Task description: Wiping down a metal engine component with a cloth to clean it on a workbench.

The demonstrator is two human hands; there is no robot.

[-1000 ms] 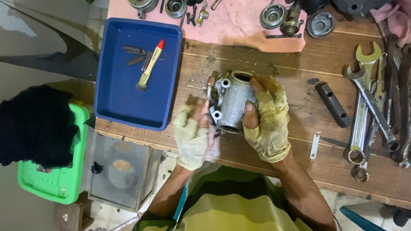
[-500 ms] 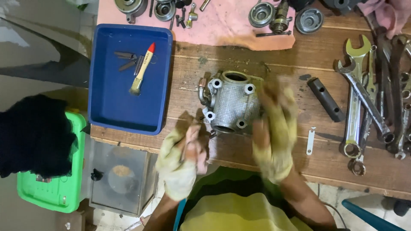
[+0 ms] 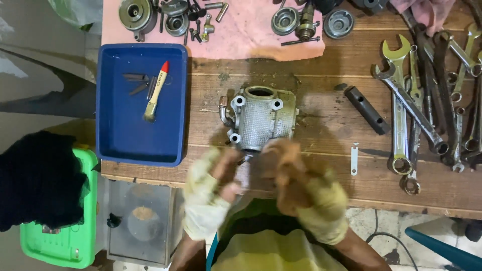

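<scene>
Metal engine casing [image 3: 262, 119] sits on the wooden bench [image 3: 321, 125], free of both gloved hands just near of it. Left hand [image 3: 208, 193] is spread, fingers open, empty. Right hand [image 3: 301, 195] is motion-blurred; can't tell its grip. Blue tray [image 3: 120, 140] left, wrenches [image 3: 416, 110] right, partly cut off.

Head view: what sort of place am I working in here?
Likely a small mechanic's workbench: a row of spanners on the wooden bench, a metal engine casting near both gloved hands, and loose machined parts on pink cloth.
</scene>
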